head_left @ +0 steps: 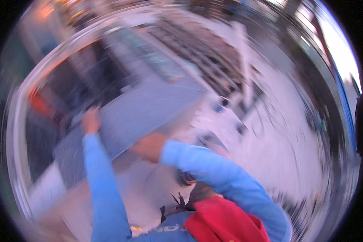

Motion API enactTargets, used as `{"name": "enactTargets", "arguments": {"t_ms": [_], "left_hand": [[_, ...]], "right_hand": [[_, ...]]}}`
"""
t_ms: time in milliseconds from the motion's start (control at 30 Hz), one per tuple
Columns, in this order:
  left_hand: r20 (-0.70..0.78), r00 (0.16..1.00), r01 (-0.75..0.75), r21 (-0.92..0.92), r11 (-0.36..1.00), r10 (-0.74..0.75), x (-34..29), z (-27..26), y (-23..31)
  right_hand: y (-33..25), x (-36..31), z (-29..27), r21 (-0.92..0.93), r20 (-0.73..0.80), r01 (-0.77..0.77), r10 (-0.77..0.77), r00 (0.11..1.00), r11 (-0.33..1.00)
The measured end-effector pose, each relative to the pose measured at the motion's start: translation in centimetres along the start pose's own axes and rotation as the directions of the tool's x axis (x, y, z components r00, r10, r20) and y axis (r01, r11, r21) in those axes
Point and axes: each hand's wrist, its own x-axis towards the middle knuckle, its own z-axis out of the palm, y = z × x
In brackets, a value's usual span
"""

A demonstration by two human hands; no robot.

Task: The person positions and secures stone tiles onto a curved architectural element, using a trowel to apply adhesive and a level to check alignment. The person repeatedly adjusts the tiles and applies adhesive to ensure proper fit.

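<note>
A long flat grey panel [129, 109] slants across the middle of the head view, from the lower left to the upper right. At its far long edge, my left hand [91, 120] is closed on the border, its fingers smeared by motion. My right hand [150, 147] is closed at the near long edge, with the fingertips hidden or blurred. Both arms, in light blue sleeves, reach up from the lower edge.
Long timber-like pieces [201, 52] lie in a stack beyond the panel. Near them stands a pale upright post [245, 66]. A pale curved frame [18, 133] borders a dark area at the left. Thin cables [266, 121] trail over the light ground [278, 153]. A red cloth [226, 222] hangs against my body.
</note>
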Motion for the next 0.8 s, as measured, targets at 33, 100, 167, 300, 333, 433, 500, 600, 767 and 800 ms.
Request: {"name": "enactTargets", "arguments": {"t_ms": [33, 100, 167, 300, 333, 433, 500, 600, 767, 800], "left_hand": [[0.013, 0.999, -0.04, 0.097, 0.994, 0.038, 0.5, 0.4, -0.8], [0.043, 0.982, -0.19, 0.183, 0.965, 0.185, 1.2, 0.9, -2.4], [-0.026, 0.942, -0.325, 0.184, 0.928, 0.335, 2.0, 1.4, -3.3], [-0.004, 0.998, -0.055, -0.213, 0.975, 0.056, 2.4, 1.2, -3.6], [-0.014, 0.998, -0.067, -0.169, 0.983, 0.065, 2.5, 1.0, -3.3], [0.01, 0.999, -0.05, -0.141, 0.989, 0.052, 2.4, 0.7, -2.6], [0.019, 1.0, -0.01, -0.151, 0.988, 0.013, 2.4, 0.6, -2.2], [-0.002, 1.0, -0.014, -0.1, 0.995, 0.014, 2.3, 0.6, -2.1], [0.046, 0.998, -0.023, -0.15, 0.988, 0.031, 2.3, 0.3, -2.3], [0.051, 0.998, -0.028, -0.144, 0.989, 0.035, 2.3, 0.2, -2.3]], "right_hand": [[-0.1, 0.7, 0.2, -0.03, 0.071, -0.044, 0.046, 0.996, 0.999], [-0.2, 1.2, 0.3, -0.049, -0.049, -0.063, 0.061, 0.997, 0.997], [-0.4, 1.6, 0.1, -0.03, -0.046, -0.108, 0.106, 0.993, 0.994], [-0.5, 1.5, -0.4, -0.065, -0.066, -0.05, 0.045, 0.997, 0.997], [-0.5, 1.3, -0.5, -0.088, -0.056, -0.028, 0.024, 0.998, 0.996], [0.1, 0.8, -0.3, -0.059, -0.08, -0.037, 0.032, 0.996, 0.998], [0.3, 0.5, -0.2, -0.072, -0.104, -0.052, 0.045, 0.994, 0.996], [0.6, 0.0, -0.2, -0.076, -0.12, -0.059, 0.049, 0.992, 0.995], [0.8, 0.1, -0.9, -0.066, -0.069, -0.055, 0.051, 0.996, 0.996], [0.8, 0.3, -1.2, -0.059, -0.009, -0.072, 0.072, 0.997, 0.996]]}}
